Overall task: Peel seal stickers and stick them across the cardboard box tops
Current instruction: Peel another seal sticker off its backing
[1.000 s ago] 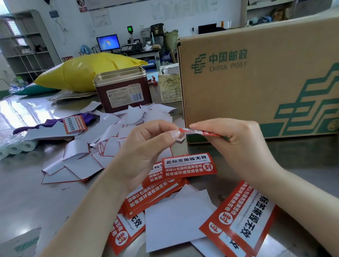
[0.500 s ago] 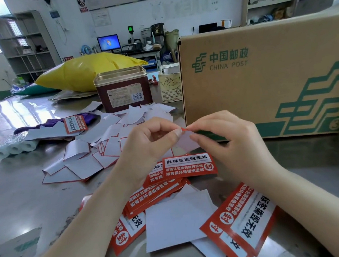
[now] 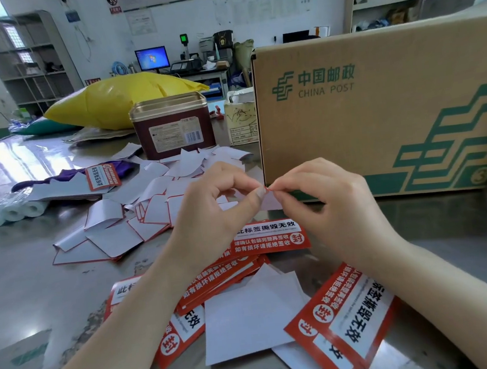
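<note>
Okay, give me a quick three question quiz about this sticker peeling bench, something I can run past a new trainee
1. True or false: both hands pinch one seal sticker at its corner.
2. What stands right of the hands? A) China Post box B) yellow bag C) paper rolls
3. The white scraps piled left of the hands look like peeled ____.

Key: 1 true: left hand and right hand meet fingertip to fingertip. 2 A. 3 backings.

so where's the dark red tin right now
In the head view the dark red tin stands left of centre, behind the white backing papers, left of the China Post box.
</note>
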Available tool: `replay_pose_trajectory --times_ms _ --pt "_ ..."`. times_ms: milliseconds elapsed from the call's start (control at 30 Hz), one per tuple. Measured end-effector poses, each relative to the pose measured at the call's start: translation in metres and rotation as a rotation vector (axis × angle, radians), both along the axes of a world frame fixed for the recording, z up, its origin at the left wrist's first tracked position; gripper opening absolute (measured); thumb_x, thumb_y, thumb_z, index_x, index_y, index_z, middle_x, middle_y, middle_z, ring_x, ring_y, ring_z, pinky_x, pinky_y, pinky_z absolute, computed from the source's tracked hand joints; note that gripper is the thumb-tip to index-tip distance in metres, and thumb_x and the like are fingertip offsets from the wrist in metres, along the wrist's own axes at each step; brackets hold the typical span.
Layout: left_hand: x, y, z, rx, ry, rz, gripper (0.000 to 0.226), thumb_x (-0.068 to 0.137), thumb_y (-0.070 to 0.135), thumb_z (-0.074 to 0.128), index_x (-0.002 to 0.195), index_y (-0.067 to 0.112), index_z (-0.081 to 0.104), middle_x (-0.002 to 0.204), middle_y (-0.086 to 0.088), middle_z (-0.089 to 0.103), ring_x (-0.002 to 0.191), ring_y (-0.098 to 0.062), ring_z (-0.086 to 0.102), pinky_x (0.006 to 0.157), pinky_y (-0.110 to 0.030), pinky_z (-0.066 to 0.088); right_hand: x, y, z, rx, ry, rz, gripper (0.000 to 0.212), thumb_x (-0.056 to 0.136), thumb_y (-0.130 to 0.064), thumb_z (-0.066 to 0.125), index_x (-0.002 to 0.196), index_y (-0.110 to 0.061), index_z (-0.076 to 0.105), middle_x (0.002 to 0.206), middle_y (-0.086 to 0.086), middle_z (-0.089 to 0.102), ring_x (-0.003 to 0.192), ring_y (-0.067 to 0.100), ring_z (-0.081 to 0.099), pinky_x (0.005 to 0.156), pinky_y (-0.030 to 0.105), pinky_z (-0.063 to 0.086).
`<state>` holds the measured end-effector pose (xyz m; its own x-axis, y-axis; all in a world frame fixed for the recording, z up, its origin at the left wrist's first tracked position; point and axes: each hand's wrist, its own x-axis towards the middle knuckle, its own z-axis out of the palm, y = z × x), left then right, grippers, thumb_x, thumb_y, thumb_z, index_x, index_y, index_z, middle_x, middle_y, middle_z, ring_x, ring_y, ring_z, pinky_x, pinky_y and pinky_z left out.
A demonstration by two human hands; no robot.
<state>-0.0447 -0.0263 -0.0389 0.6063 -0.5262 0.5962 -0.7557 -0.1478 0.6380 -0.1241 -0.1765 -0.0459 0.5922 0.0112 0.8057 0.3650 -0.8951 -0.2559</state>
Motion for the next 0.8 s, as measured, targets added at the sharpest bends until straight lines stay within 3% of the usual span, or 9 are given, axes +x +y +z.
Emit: replay_pose_trajectory --times_ms 267,533,667,800 --pt "0.0013 0.0002 -0.0007 0.063 -0.049 -0.014 0.013 0.085 0.022 0.064 0.081 0.035 0.066 0.085 0.014 0.058 0.088 -0.003 0.054 0.076 -0.018 0.045 -0.0006 0.0004 0.0041 0.302 0.269 0.064 0.013 0.082 -0.030 0.063 0.090 -0.023 0.069 0.079 -0.016 0.064 0.084 -0.001 0.057 0.070 0.008 0.045" --pt "-0.0003 -0.0008 0.0001 0.093 -0.018 -0.016 0.017 0.085 0.019 0.064 0.082 0.036 0.066 0.091 0.015 0.057 0.091 -0.003 0.054 0.076 -0.014 0.045 -0.0027 -0.0023 0.0084 0.478 0.373 0.107 0.013 0.086 -0.024 0.060 0.090 -0.018 0.071 0.080 -0.005 0.071 0.073 0.004 0.064 0.064 0.015 0.052" --pt "-0.0015 -0.0017 0.0013 0.082 0.033 -0.057 0.016 0.086 0.011 0.062 0.085 0.025 0.068 0.091 0.012 0.061 0.090 -0.004 0.057 0.077 -0.014 0.048 -0.0020 -0.0036 0.0086 0.543 0.422 0.127 0.016 0.087 -0.024 0.059 0.089 -0.016 0.072 0.080 -0.004 0.071 0.074 0.005 0.065 0.066 0.018 0.055" --pt "-0.0026 -0.0008 0.0015 0.031 0.218 -0.080 0.012 0.088 0.010 0.059 0.083 0.018 0.066 0.084 0.004 0.067 0.084 -0.011 0.063 0.075 -0.024 0.054 -0.0020 -0.0046 0.0100 0.674 0.440 0.172 0.017 0.089 -0.024 0.056 0.085 -0.016 0.071 0.076 -0.005 0.072 0.071 0.001 0.066 0.062 0.014 0.054"
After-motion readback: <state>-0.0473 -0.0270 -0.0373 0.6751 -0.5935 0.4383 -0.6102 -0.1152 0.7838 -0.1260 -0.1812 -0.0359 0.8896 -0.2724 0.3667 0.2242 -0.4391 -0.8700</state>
